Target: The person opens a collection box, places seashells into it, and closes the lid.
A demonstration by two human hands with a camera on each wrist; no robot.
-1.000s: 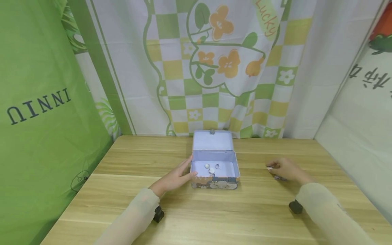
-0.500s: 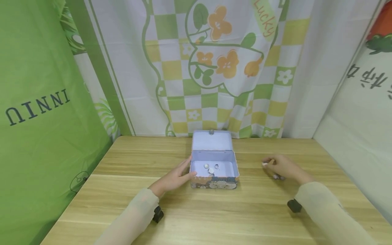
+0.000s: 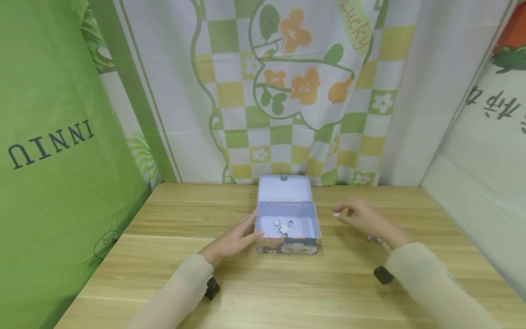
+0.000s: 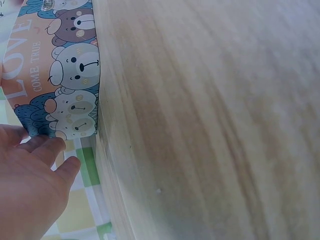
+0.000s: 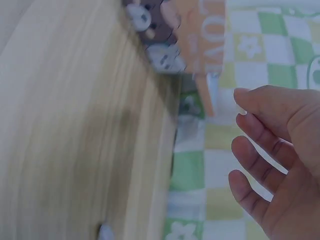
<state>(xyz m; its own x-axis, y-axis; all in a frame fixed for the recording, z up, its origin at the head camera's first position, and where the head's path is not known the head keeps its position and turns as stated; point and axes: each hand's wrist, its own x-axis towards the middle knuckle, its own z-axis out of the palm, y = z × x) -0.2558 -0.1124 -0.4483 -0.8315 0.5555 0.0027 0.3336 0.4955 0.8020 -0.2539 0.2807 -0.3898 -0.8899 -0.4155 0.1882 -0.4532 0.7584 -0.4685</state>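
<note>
An open tin box (image 3: pixel 288 246) with cartoon bears on its sides stands mid-table, its lid (image 3: pixel 285 189) tipped back. Inside lie a few small round whitish pieces (image 3: pixel 277 223), too small to identify. My left hand (image 3: pixel 230 237) rests against the box's left side, fingers extended and thumb at the front left corner; the left wrist view shows fingertips touching the printed tin wall (image 4: pixel 75 65). My right hand (image 3: pixel 365 220) is above the table right of the box, pinching a small white piece (image 3: pixel 336 214) between thumb and forefinger. In the right wrist view its other fingers are loosely bent.
Several small pieces (image 3: pixel 374 239) lie on the wooden table (image 3: pixel 312 292) beneath the right wrist. A checkered curtain (image 3: pixel 304 137) hangs behind the table's back edge. Green cloth (image 3: pixel 49 205) borders the left side, and white cloth (image 3: pixel 485 173) the right.
My right hand has lifted away from the small pieces on the right and moved left toward the box with one white piece in its fingertips. My left hand and the box have stayed put.
</note>
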